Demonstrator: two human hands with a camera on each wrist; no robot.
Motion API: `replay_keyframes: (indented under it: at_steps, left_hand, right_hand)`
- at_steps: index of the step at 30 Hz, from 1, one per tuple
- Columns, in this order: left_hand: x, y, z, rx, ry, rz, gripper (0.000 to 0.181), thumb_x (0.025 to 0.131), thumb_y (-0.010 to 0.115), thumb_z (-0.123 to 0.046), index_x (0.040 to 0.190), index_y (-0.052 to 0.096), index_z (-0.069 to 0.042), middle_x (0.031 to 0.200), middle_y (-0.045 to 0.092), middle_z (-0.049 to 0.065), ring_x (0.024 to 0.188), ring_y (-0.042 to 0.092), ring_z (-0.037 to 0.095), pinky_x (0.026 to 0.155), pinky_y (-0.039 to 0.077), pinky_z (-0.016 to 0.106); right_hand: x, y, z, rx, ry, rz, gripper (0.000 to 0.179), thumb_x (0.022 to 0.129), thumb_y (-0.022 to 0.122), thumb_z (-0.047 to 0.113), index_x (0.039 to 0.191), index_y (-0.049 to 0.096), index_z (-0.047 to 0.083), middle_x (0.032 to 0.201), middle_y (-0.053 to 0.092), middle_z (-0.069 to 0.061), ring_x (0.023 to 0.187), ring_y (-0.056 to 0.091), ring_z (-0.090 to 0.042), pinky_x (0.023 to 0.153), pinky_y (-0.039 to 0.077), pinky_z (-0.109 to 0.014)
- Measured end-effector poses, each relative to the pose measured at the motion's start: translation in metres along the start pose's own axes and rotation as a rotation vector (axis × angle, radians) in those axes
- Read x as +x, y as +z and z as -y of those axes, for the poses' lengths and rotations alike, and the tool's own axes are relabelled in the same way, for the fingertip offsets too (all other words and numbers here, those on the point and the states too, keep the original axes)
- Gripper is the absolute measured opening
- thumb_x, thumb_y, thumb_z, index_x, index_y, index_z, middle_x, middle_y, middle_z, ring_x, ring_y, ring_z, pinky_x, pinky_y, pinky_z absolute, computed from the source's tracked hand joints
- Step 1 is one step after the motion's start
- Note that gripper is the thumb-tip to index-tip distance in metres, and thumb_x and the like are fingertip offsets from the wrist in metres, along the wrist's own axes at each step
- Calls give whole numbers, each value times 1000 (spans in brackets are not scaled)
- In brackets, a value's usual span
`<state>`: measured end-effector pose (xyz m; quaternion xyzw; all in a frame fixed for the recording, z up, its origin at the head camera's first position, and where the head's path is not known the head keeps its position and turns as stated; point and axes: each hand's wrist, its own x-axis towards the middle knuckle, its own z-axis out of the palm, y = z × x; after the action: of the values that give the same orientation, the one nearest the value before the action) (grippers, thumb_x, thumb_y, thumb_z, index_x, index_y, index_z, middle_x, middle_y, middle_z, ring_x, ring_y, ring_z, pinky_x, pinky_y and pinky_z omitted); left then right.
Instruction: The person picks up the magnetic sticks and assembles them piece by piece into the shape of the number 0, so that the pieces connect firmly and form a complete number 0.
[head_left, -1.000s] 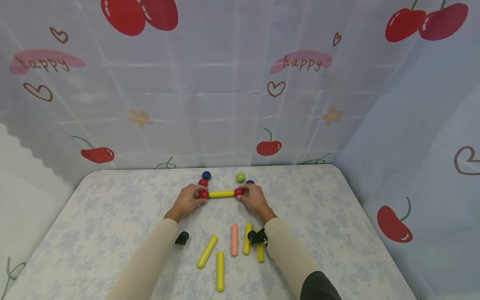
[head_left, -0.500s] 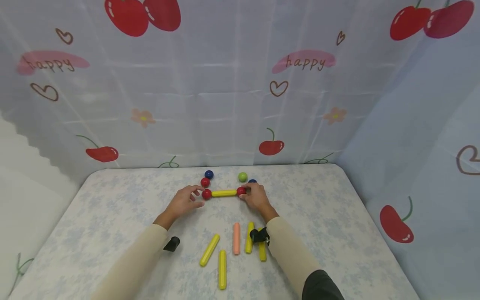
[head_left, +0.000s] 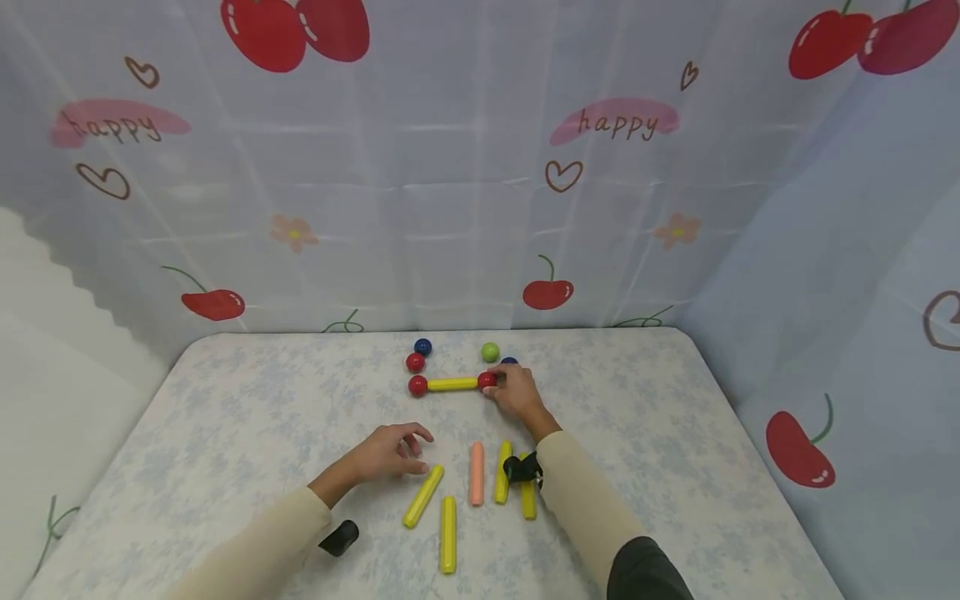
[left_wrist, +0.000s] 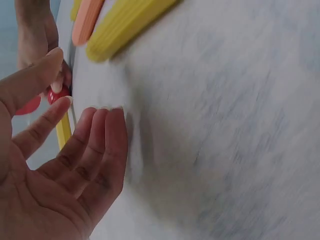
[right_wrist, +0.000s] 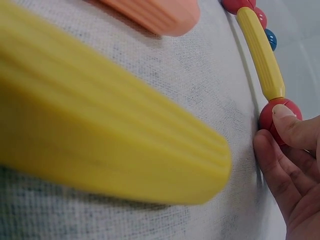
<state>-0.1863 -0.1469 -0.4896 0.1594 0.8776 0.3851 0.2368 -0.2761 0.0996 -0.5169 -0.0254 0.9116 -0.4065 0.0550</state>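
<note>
A yellow rod (head_left: 452, 384) lies across the far part of the table with a red ball (head_left: 417, 386) on its left end and another red ball (right_wrist: 270, 117) on its right end. My right hand (head_left: 517, 393) holds that right-end ball between thumb and fingers. My left hand (head_left: 386, 453) is apart from the joined piece, fingers loosely bent and holding nothing. Its thumb is close to the upper end of a slanted yellow rod (head_left: 423, 497); in the left wrist view a gap shows between the fingers and the nearest yellow rod (left_wrist: 127, 25).
Behind the joined piece lie a loose red ball (head_left: 415, 362), a blue ball (head_left: 423, 347), a green ball (head_left: 491, 352) and a partly hidden blue ball (head_left: 509, 361). Nearer are a salmon-pink rod (head_left: 477, 474) and more yellow rods (head_left: 447, 535), one partly covered by the right wrist camera (head_left: 522, 468).
My left hand has let go of the left red ball and come back toward the near rods. My right hand stays on the right red ball.
</note>
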Motion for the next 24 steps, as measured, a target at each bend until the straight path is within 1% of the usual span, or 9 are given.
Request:
replay_keyframes:
  at_steps: [2,4,8,11,14,18,22,24]
  left_hand:
    - [-4,7,-1,-62,-26,9,40,82,78,-18,116,60,-8,89,58,2,64,58,15,59,50,29]
    - [-8,15,-1,-101,-56,-2,41,81,79,-17,116,60,-8,88,58,2,60,58,15,57,50,29]
    - [-13,28,-3,-128,-101,-38,44,79,80,-15,118,60,-8,85,56,2,56,55,15,54,48,28]
    - [-15,35,-5,-111,-116,-73,46,78,81,-15,118,58,-7,83,55,2,57,52,14,55,46,27]
    - [-14,41,-8,-41,-128,-107,48,77,82,-21,117,58,-8,81,54,0,60,50,13,57,42,26]
    - [-14,46,-11,48,-142,-148,46,75,83,-26,112,61,-10,79,53,-2,63,47,12,58,39,25]
    - [-14,49,-10,58,-151,-180,38,75,83,-22,104,64,-9,76,53,-3,64,47,11,57,38,24]
    - [-14,49,-10,52,-139,-194,34,75,82,-20,102,65,-8,76,53,-3,64,47,10,57,39,24]
  right_hand:
    - [0,0,0,2,5,-2,36,87,72,12,121,65,4,111,67,-12,95,64,-22,85,52,-38]
    - [-1,1,1,2,9,-2,36,87,72,12,121,65,4,111,67,-12,95,64,-22,85,52,-38]
    - [-1,1,1,-9,14,3,37,87,72,13,122,65,4,112,67,-12,95,63,-23,86,51,-39]
    - [-2,1,0,-9,25,0,38,87,72,14,123,64,4,115,65,-12,97,62,-23,88,51,-39]
    - [-3,0,0,3,33,-11,39,87,72,13,124,63,3,117,65,-13,99,62,-24,89,50,-40]
    - [-4,1,-1,6,18,-20,38,88,72,13,123,63,3,116,65,-14,100,63,-25,88,50,-41]
    - [-4,1,-1,-2,2,-13,38,87,72,12,123,63,2,114,66,-14,99,63,-25,88,51,-41]
    - [-5,1,0,-3,5,-14,38,87,72,12,123,64,2,114,66,-14,99,62,-25,88,51,-41]
